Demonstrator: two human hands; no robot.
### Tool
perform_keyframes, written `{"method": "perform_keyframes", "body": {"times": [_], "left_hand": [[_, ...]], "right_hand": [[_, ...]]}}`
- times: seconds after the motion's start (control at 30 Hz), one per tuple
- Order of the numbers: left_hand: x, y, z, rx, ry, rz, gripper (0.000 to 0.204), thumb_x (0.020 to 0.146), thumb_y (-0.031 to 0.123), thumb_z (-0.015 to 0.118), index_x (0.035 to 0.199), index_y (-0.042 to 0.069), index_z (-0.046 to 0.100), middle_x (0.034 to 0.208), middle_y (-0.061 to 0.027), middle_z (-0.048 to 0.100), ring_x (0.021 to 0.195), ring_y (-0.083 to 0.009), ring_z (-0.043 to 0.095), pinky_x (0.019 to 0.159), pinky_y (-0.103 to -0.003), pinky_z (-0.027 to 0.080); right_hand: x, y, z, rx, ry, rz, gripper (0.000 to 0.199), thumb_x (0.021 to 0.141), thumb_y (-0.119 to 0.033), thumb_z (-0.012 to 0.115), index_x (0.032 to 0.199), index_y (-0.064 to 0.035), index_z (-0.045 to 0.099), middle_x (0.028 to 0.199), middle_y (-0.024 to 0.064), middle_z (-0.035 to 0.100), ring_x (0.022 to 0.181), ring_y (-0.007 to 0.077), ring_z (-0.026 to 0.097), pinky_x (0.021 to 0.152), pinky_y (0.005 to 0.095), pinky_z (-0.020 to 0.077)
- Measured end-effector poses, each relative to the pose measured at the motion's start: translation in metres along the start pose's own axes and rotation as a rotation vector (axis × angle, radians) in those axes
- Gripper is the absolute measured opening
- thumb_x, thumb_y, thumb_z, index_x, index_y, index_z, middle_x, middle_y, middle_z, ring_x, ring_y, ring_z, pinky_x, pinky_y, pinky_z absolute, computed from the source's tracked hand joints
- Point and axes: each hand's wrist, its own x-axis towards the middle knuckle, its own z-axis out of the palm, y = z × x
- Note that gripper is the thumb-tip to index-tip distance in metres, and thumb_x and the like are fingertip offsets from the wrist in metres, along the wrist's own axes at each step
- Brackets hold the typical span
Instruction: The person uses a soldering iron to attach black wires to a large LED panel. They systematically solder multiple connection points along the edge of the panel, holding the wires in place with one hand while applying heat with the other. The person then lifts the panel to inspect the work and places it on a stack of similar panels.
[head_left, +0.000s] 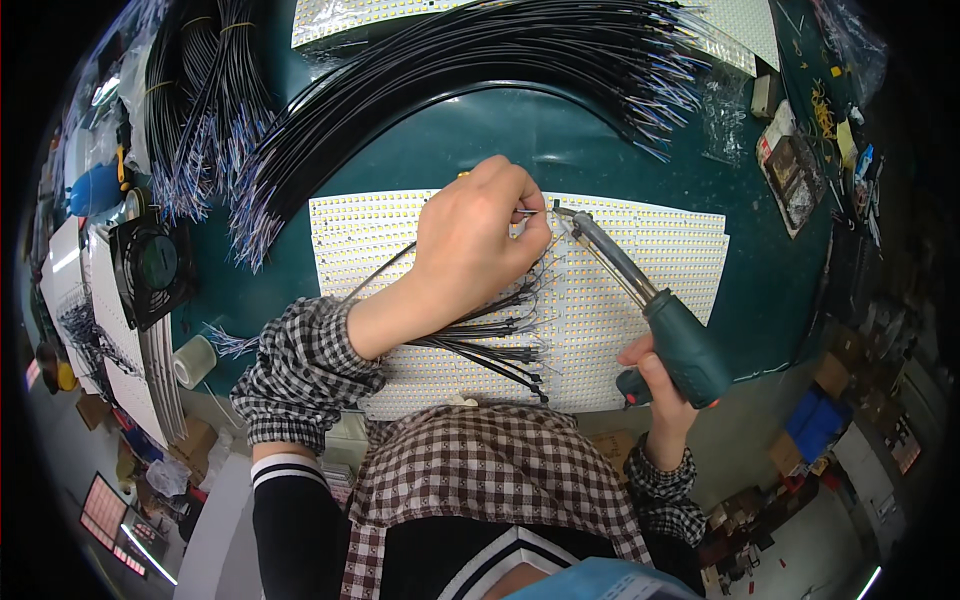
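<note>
step: soldering a lead to led panel point(640, 270) on desk point(480, 140) | left hand point(470, 250) grip pinched shut on thin wire point(527, 212) at panel's top edge | right hand point(655, 375) fist-closed round iron point(640, 300), tip touching wire end | next: likely needs steady tip, no bridging neighbouring leads point(490, 345)

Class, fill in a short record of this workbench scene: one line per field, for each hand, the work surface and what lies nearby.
left hand: pinches a thin wire end against the LED panel
right hand: grips a green soldering iron, tip at the wire end
panel: white, black wires attached
nearby: black wire bundles, small fan, tape roll
</note>
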Motion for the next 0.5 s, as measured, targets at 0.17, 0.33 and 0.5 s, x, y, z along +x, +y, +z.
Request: {"method": "perform_keyframes", "body": {"times": [0.17,0.33,0.5], "left_hand": [[0.0,0.0011,-0.0002,-0.002,0.008,0.002,0.011,0.067,0.003,0.065,0.071,0.004,0.055,0.069,-0.0057,0.056,0.061,-0.0184,0.058,0.054,-0.029,0.045],[0.0003,-0.0006,0.0013,0.013,0.006,0.013,0.011,0.067,0.003,0.065,0.071,0.005,0.055,0.069,-0.0056,0.056,0.061,-0.0187,0.058,0.054,-0.03,0.045],[-0.0003,-0.0014,0.0023,-0.009,0.013,0.023,0.013,0.066,0.005,0.066,0.071,0.007,0.054,0.071,-0.0063,0.055,0.06,-0.0229,0.058,0.052,-0.034,0.045]], "right_hand": [[0.0006,0.0012,0.0,-0.023,-0.018,-0.021,0.006,0.078,0.004,0.064,0.084,0.0025,0.063,0.079,0.0051,0.063,0.069,0.0108,0.058,0.061,0.0246,0.0457],[-0.0002,0.0012,0.0,-0.034,-0.002,-0.003,0.006,0.079,0.004,0.064,0.084,0.0021,0.063,0.078,0.0044,0.063,0.065,0.0086,0.056,0.057,0.0224,0.0441],[0.0003,0.003,0.0009,-0.052,0.007,-0.037,0.006,0.079,0.003,0.064,0.085,0.0018,0.063,0.077,0.0039,0.063,0.057,0.0052,0.052,0.049,0.0197,0.0395]]}}
